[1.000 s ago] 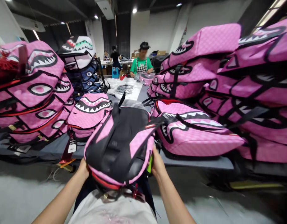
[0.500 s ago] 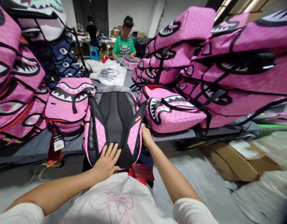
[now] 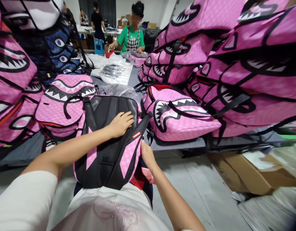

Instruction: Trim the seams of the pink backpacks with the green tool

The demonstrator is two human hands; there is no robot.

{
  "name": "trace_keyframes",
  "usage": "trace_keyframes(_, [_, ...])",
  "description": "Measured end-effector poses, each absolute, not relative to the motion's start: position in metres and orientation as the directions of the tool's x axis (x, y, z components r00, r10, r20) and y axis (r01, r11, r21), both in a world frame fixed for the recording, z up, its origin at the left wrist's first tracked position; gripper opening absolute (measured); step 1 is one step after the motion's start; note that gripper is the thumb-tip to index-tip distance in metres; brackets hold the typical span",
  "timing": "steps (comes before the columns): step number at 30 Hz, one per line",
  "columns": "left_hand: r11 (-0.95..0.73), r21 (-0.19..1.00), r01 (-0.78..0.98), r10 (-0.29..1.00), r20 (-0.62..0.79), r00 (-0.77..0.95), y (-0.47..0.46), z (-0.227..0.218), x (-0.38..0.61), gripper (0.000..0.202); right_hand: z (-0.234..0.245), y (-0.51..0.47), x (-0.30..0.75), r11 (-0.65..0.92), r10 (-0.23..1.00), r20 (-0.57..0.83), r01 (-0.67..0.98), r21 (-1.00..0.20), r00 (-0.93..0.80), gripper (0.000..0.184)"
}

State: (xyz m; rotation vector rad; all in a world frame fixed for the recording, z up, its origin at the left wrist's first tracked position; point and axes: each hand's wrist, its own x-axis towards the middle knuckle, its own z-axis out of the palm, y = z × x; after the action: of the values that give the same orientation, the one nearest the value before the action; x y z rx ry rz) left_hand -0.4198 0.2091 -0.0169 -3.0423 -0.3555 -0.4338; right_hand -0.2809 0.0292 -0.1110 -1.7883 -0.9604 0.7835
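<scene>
A pink and black backpack [image 3: 105,158] lies with its padded back panel facing up, its lower end against my body. My left hand [image 3: 122,123] rests on the upper part of that panel, fingers stretched out and slightly bent, near the right shoulder strap [image 3: 135,134]. At the bag's right side, my right hand [image 3: 148,155] grips the edge; its fingertips are hidden behind the side. A red tag [image 3: 148,175] hangs below that hand. Clear plastic wrapping [image 3: 117,90] lies just beyond the bag's top.
Pink shark-mouth backpacks lie left [image 3: 62,104] and right [image 3: 179,114] of mine. Tall stacks of backpacks [image 3: 256,77] flank the table. Plastic bags [image 3: 114,71] lie farther back, where a co-worker in green [image 3: 131,40] stands. A cardboard box [image 3: 246,173] is on the floor at right.
My left hand has moved from the lower end of the back panel up to its upper right. The backpack has shifted toward me and tilted slightly, with my right hand still at its side.
</scene>
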Motion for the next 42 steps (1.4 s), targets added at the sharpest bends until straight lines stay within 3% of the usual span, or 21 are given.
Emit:
trace_keyframes(4, [-0.992,-0.106,0.070,0.049,0.191,0.980,0.251,-0.006,-0.364,0.034,-0.079,0.010,-0.257,-0.286,0.792,-0.102,0.219,-0.933,0.601,0.062])
trace_keyframes(7, [-0.990,-0.137,-0.046,-0.063,0.120,0.991,0.256,0.000,-0.351,0.041,-0.034,0.003,-0.252,-0.024,0.771,-0.106,-0.137,-0.990,0.627,0.055])
trace_keyframes(9, [-0.983,-0.145,-0.115,-0.127,0.075,0.989,0.254,0.005,-0.351,0.040,-0.010,0.014,-0.262,0.126,0.869,-0.110,-0.431,-0.893,0.482,0.048])
trace_keyframes(11, [-0.976,-0.152,-0.154,-0.163,0.046,0.986,0.255,0.011,-0.355,0.039,-0.001,0.036,-0.282,0.109,0.952,-0.091,-0.600,-0.792,0.293,0.048])
trace_keyframes(12, [-0.972,-0.169,-0.164,-0.174,0.042,0.984,0.258,0.014,-0.357,0.039,-0.004,0.049,-0.294,0.059,0.975,-0.089,-0.621,-0.782,0.204,0.057])
trace_keyframes(14, [-0.955,-0.243,-0.170,-0.187,0.048,0.981,0.269,0.019,-0.361,0.043,-0.020,0.070,-0.320,-0.013,0.990,-0.081,-0.494,-0.869,0.116,0.075])
trace_keyframes(16, [-0.933,-0.329,-0.147,-0.178,0.066,0.982,0.287,0.024,-0.361,0.049,-0.044,0.076,-0.340,0.041,0.987,0.007,-0.213,-0.976,0.161,0.070])
trace_keyframes(19, [-0.907,-0.421,-0.018,-0.081,0.131,0.988,0.316,0.028,-0.358,0.050,-0.077,0.056,-0.346,0.169,0.947,0.185,0.081,-0.982,0.264,0.059])
trace_keyframes(22, [-0.890,-0.452,0.055,-0.033,0.186,0.982,0.322,0.026,-0.354,0.049,-0.098,0.022,-0.335,0.247,0.900,0.235,0.013,-0.969,0.368,0.064])
trace_keyframes(25, [-0.922,-0.377,-0.089,-0.144,0.122,0.982,0.300,0.022,-0.359,0.052,-0.105,0.002,-0.329,0.354,0.820,0.266,-0.083,-0.932,0.507,0.059])
trace_keyframes(29, [-0.938,-0.301,-0.173,-0.199,0.058,0.978,0.262,0.017,-0.377,0.052,-0.095,0.012,-0.325,0.324,0.620,0.249,0.046,-0.945,0.744,0.031])
trace_keyframes(32, [-0.951,-0.292,-0.104,-0.138,0.099,0.985,0.244,0.012,-0.388,0.052,-0.075,0.033,-0.315,0.290,0.540,0.279,0.136,-0.947,0.794,0.029])
trace_keyframes(38, [-0.979,-0.183,0.087,0.049,0.202,0.978,0.224,-0.001,-0.396,0.045,-0.048,0.062,-0.296,0.284,0.542,0.225,0.075,-0.956,0.810,0.028])
trace_keyframes(42, [-0.982,-0.173,0.077,0.028,0.271,0.962,0.216,-0.009,-0.404,0.032,-0.050,0.067,-0.292,0.250,0.554,0.222,0.094,-0.964,0.803,0.026])
